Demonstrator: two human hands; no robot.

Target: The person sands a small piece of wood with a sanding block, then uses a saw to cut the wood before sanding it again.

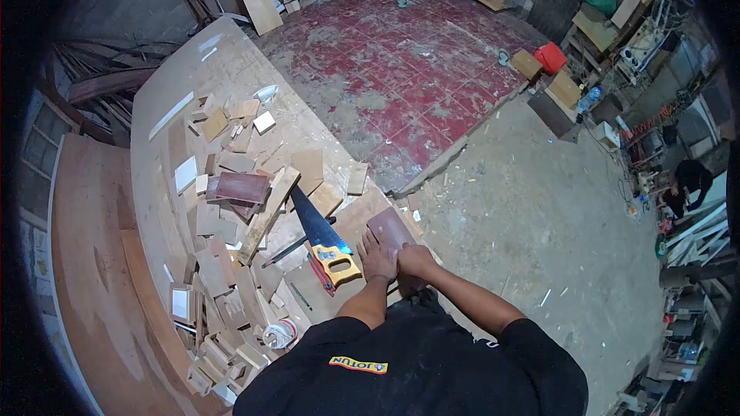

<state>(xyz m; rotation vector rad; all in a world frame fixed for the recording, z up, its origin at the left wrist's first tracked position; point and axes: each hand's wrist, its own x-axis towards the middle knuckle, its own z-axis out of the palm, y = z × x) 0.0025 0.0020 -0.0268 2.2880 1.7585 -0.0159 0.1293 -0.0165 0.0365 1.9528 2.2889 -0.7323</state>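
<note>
Along the right edge of the workbench point(240, 58), toward its near end, lies a reddish-brown wooden board point(391, 226), its long axis running roughly parallel to that edge. The left hand point(376, 260) lies flat over the board's left side, fingers stretched out and slightly apart, pointing toward the far end, which reaches beyond the fingertips. The right hand point(417, 260) is curled at the board's right side, just beside the left hand and nearer the surface's right edge; whether its fingers clamp the board or something smaller, I cannot tell. Toward the left edge from the left hand lies a handsaw point(316, 227), handle near that hand, blade tip just beside a wooden batten point(270, 216). A red-handled tool point(318, 273) sits by the saw's handle, and wood offcuts point(212, 266) crowd toward the surface's left edge
</note>
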